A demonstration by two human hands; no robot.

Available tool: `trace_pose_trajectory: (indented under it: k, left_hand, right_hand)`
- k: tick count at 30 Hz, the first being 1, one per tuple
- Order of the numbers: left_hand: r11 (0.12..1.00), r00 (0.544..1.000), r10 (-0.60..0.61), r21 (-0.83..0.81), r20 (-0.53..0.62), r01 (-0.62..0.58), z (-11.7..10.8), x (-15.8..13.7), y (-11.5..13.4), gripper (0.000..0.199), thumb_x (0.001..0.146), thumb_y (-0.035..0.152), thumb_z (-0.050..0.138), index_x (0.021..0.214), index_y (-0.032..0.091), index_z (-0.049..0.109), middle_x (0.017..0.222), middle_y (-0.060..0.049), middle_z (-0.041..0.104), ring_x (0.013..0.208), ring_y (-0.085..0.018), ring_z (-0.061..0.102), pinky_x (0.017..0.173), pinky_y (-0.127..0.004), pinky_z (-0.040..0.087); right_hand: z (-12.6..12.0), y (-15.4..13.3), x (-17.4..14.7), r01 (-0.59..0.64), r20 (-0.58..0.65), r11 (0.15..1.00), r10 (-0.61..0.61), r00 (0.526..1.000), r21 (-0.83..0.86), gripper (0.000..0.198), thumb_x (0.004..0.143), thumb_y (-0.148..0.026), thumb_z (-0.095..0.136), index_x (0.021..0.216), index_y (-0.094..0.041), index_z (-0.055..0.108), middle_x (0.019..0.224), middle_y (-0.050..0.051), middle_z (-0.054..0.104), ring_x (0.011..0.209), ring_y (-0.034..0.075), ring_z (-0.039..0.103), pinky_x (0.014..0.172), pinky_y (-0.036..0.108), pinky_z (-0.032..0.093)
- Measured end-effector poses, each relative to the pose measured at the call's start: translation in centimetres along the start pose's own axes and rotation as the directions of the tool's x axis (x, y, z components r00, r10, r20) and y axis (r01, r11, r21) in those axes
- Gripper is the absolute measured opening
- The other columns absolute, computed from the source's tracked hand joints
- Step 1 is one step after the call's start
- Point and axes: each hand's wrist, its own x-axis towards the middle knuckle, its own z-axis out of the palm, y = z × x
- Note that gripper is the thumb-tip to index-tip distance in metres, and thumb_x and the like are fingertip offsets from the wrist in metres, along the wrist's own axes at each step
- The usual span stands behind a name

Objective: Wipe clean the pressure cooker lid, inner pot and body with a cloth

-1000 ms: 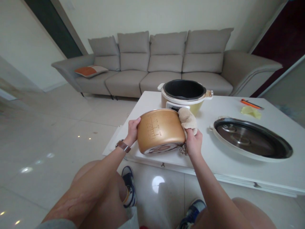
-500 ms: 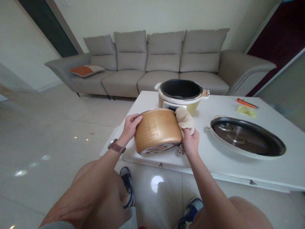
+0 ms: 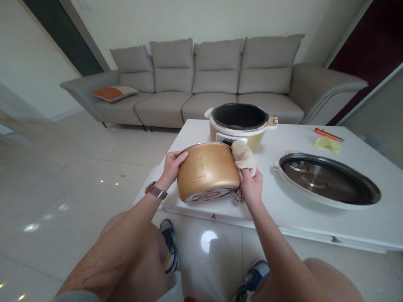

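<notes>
Between fingers (image 3: 182, 157), tilted golden pot (image 3: 210, 171).

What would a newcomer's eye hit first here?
First, the gold inner pot, tilted between the left hand and the right hand, which presses a beige cloth to its side. Behind it stands the open electric cooker body, black inside, on the white table. To the pot's right, the cooker lid lies underside up.

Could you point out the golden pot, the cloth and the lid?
Golden pot (image 3: 208, 171), head view: middle of its outer wall.
Cloth (image 3: 243, 157), head view: its bunched upper part.
Lid (image 3: 330, 179), head view: its dark inner face.
</notes>
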Motion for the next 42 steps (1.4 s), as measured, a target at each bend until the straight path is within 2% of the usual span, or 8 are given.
trace_pose_trajectory:
  k: [12, 18, 29, 35, 39, 42]
  left_hand:
    - [0.999, 0.999, -0.024, -0.025, -0.033, 0.023, -0.2, -0.1, -0.6, 0.055, 0.066, 0.059, 0.08, 0.046, 0.018, 0.048, 0.049, 0.003, 0.037, 0.047, -0.008, 0.033, 0.045, -0.025, 0.02]
    - [0.999, 0.998, -0.025, -0.021, -0.057, 0.024, 0.0, -0.3, -0.4, 0.053, 0.065, 0.057, 0.079, 0.047, 0.018, 0.049, 0.05, 0.003, 0.037, 0.048, -0.008, 0.033, 0.046, -0.025, 0.02]
    - [0.998, 0.997, -0.042, -0.046, -0.069, 0.039, 0.1, -0.2, -0.8, 0.053, 0.063, 0.056, 0.08, 0.047, 0.018, 0.047, 0.049, 0.004, 0.037, 0.048, -0.008, 0.032, 0.046, -0.025, 0.02]
    - [0.999, 0.999, -0.031, -0.028, -0.034, 0.03, 0.2, 0.1, -0.9, 0.053, 0.065, 0.056, 0.079, 0.048, 0.018, 0.048, 0.05, 0.004, 0.036, 0.048, -0.008, 0.031, 0.046, -0.024, 0.019]
    - [0.999, 0.999, -0.029, -0.017, -0.017, 0.029, 0.4, 0.2, -0.6, 0.051, 0.065, 0.056, 0.08, 0.049, 0.017, 0.052, 0.051, 0.003, 0.039, 0.051, -0.009, 0.033, 0.047, -0.024, 0.021]
    - [1.0, 1.0, -0.018, -0.002, -0.008, 0.018, 0.6, 0.1, -0.5, 0.051, 0.067, 0.056, 0.08, 0.049, 0.016, 0.053, 0.052, 0.003, 0.04, 0.051, -0.009, 0.033, 0.048, -0.024, 0.022]
  right_hand:
    - [0.1, -0.1, -0.1, 0.014, 0.008, 1.0, -0.014, 1.0, -0.005, 0.039, 0.083, -0.046, 0.064, 0.099, -0.012, 0.077, 0.1, 0.008, 0.078, 0.097, 0.025, 0.065, 0.088, 0.034, 0.048]
    - [0.0, -0.3, -0.1, 0.024, 0.009, 0.999, -0.024, 1.0, -0.024, 0.039, 0.084, -0.046, 0.064, 0.097, -0.012, 0.077, 0.097, 0.009, 0.078, 0.094, 0.025, 0.065, 0.084, 0.033, 0.048]
    - [0.0, 0.4, 0.3, -0.001, -0.024, 1.0, 0.001, 1.0, -0.003, 0.039, 0.084, -0.044, 0.062, 0.099, -0.011, 0.077, 0.1, 0.01, 0.078, 0.097, 0.026, 0.065, 0.087, 0.035, 0.048]
    - [-0.1, -0.1, 0.5, -0.073, -0.133, 0.997, 0.074, 0.988, 0.011, 0.04, 0.082, -0.042, 0.062, 0.1, -0.01, 0.077, 0.097, 0.01, 0.077, 0.095, 0.026, 0.065, 0.084, 0.035, 0.048]
    - [-0.6, -1.3, 0.4, 0.071, -0.138, 0.995, -0.081, 0.987, -0.073, 0.033, 0.085, -0.039, 0.059, 0.093, -0.012, 0.077, 0.089, 0.008, 0.076, 0.09, 0.024, 0.064, 0.082, 0.034, 0.048]
    - [-1.0, -2.2, -0.2, 0.228, -0.054, 0.959, -0.24, 0.969, -0.169, 0.029, 0.085, -0.038, 0.061, 0.094, -0.015, 0.076, 0.085, 0.006, 0.075, 0.083, 0.024, 0.064, 0.078, 0.034, 0.048]
